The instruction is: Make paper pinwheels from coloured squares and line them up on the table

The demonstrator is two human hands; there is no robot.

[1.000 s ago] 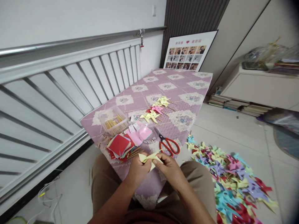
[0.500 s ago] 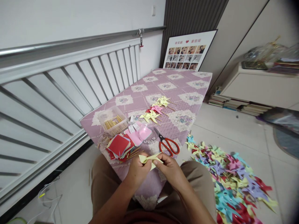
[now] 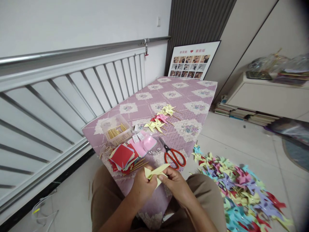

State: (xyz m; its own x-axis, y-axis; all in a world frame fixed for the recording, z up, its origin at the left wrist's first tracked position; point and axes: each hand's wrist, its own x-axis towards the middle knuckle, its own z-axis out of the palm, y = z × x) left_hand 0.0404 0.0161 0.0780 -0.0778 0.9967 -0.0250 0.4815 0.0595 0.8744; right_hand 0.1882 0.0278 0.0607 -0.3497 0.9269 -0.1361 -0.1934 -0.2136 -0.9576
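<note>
Between my two hands is a pale yellow paper pinwheel (image 3: 156,172), its blades partly folded in toward the middle. My left hand (image 3: 145,183) pinches its left side, and my right hand (image 3: 175,183) grips the right side with thumb and fingers closed. Just beyond my right hand lie scissors (image 3: 175,158) with red handles. A stack of coloured paper squares (image 3: 122,156), red on top, sits beyond my left hand, with thin wooden sticks (image 3: 136,166) beside it. A clear dish (image 3: 154,149) with small shiny pieces rests near the scissors.
A plastic box (image 3: 117,130) of short sticks stands at the table's left. Finished pinwheels (image 3: 160,119) lie mid-table on the purple cloth (image 3: 172,93). A large heap of pinwheels (image 3: 241,190) covers the floor at right. A white radiator (image 3: 72,93) runs along the left side.
The view has tilted slightly, so the table appears lower. Both hands keep hold of the yellow pinwheel, whose upper right blade now points up more.
</note>
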